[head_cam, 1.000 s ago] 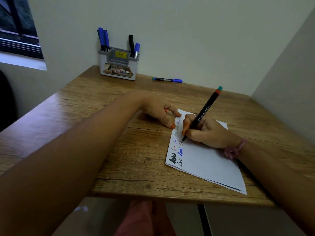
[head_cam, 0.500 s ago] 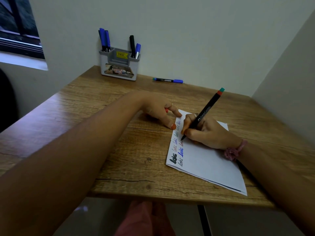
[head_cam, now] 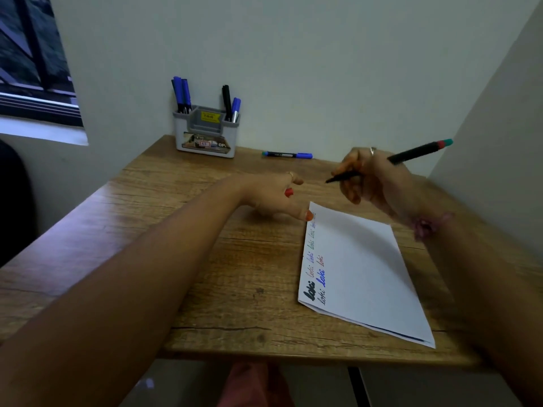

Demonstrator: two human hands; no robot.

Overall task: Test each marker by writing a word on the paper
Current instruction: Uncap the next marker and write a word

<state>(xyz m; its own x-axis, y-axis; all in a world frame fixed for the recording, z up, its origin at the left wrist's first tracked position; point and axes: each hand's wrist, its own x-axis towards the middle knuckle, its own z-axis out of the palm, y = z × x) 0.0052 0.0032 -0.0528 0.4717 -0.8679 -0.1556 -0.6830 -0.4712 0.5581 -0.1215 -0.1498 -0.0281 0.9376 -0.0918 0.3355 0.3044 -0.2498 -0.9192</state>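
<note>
Head view, right fingers: curled round a black marker (head_cam: 390, 162), pinching its lower barrel; the dark tip points toward 9 o'clock, the red-and-green end toward 3 o'clock.
Right hand (head_cam: 371, 179): lifted clear of the sheet, above the worktop's far side at about 1 o'clock; a ring shows on one finger, a pink band (head_cam: 426, 226) at the wrist; the hand is somewhat blurred.
Left fingers: loosely bent and holding nothing; one orange-nailed fingertip (head_cam: 308, 215) touches the sheet's far-left corner.
Left hand (head_cam: 274, 195): resting on the worktop, the forearm running back toward 7 o'clock.
Edges and room: the paper (head_cam: 364, 268) lies skewed at the right, its near corner close to the front edge of the worktop (head_cam: 188, 230); bare wood spreads to 9 o'clock; a side wall closes in at 3 o'clock.
Paper: white, more than one sheet stacked; along the left margin run short handwritten words, thick black and thick blue near the bottom, thinner ones above, too small to read surely.
Loose marker (head_cam: 288, 155): blue-capped, lying flat at 12 o'clock by the back wall.
Holder (head_cam: 205, 133): grey, at 11 o'clock, with blue and black markers standing upright in its side pockets.
</note>
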